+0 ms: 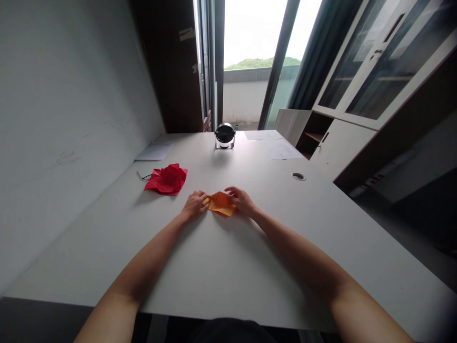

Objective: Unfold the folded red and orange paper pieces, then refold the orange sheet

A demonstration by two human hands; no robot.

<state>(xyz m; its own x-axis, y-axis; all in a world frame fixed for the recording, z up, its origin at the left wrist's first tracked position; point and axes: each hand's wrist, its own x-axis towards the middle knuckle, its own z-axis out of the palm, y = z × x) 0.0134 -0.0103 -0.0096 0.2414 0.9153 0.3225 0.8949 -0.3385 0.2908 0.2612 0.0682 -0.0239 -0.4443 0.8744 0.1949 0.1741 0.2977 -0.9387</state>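
A folded piece of orange paper point(222, 204) stands partly raised off the white table point(221, 267), creased and angled. My left hand point(194, 205) grips its left end, with a bit of orange showing between the fingers. On the other side, my right hand point(241, 200) closes on the right edge, thumb and fingers around the paper. Part of that edge is hidden behind the hand. To the left of my left hand lies a crumpled, creased red paper point(167, 179), apart from both hands.
A thin dark cord with a pale tag point(141, 176) sticks out beside the red paper. At the far edge stands a small round black device on a stand point(224, 135). Paper sheets point(285, 148) lie at the back right, near a round cable hole point(298, 176). A wall point(71, 119) borders the left.
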